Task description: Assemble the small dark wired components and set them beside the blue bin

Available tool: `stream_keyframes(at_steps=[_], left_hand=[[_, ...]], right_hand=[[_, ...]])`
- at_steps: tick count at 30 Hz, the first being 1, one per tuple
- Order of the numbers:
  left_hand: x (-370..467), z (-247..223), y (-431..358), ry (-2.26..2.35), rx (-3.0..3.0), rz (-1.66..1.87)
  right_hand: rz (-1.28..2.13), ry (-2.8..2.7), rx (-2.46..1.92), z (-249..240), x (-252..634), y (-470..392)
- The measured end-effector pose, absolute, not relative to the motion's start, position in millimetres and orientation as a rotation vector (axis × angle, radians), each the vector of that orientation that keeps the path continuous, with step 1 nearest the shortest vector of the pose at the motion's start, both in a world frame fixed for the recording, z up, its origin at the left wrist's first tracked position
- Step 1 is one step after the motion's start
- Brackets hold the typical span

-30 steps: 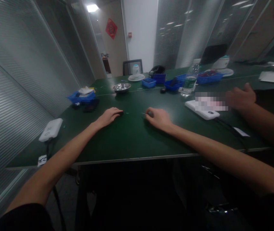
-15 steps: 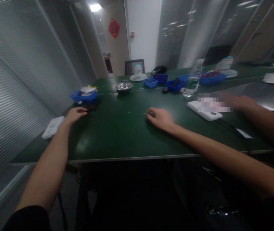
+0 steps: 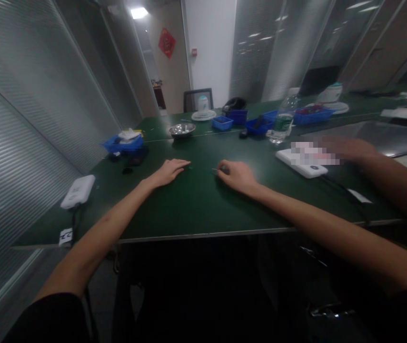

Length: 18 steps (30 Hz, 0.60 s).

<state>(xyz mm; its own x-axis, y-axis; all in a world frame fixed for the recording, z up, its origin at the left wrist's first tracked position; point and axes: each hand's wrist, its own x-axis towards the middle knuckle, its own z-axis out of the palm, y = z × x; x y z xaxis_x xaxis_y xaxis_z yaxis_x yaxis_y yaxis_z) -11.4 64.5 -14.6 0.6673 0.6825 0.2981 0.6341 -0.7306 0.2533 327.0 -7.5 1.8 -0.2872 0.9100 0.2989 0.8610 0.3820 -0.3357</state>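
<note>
On the green table [image 3: 174, 209], my left hand [image 3: 169, 172] lies left of the middle, fingers stretched out to the right, holding nothing. Just past its fingertips is a tiny green piece [image 3: 191, 167]. My right hand [image 3: 237, 176] rests to the right of that piece, its thumb and finger pinched on a small thin object [image 3: 214, 169] that points left. What this object is, I cannot make out. A gap lies between the two hands.
Farther off stand a metal bowl [image 3: 182, 130], a blue tray [image 3: 123, 142], a small blue basket [image 3: 222, 123] and a bottle [image 3: 282, 125]. White devices lie left [image 3: 78, 191] and right [image 3: 301, 163]. Another person's arm [image 3: 374, 162] reaches in from the right.
My left hand has moved right from the dark items near the blue tray to beside the green piece. My right hand has stayed in place with its pinch.
</note>
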Motion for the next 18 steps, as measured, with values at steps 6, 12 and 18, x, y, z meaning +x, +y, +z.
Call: stream_keyframes(at_steps=[6, 12, 18], left_hand=[[-2, -18, 73, 1.080, 2.790, 0.611], [11, -13, 70, 1.070, 2.754, 0.659], [-31, 7, 73, 1.359, 2.480, 0.819]], right_hand=[[0.175, -2.232, -1.535, 4, 326, -9], [0.189, -2.233, -1.532, 5, 327, -10], [0.178, -2.225, -1.508, 5, 328, -10]])
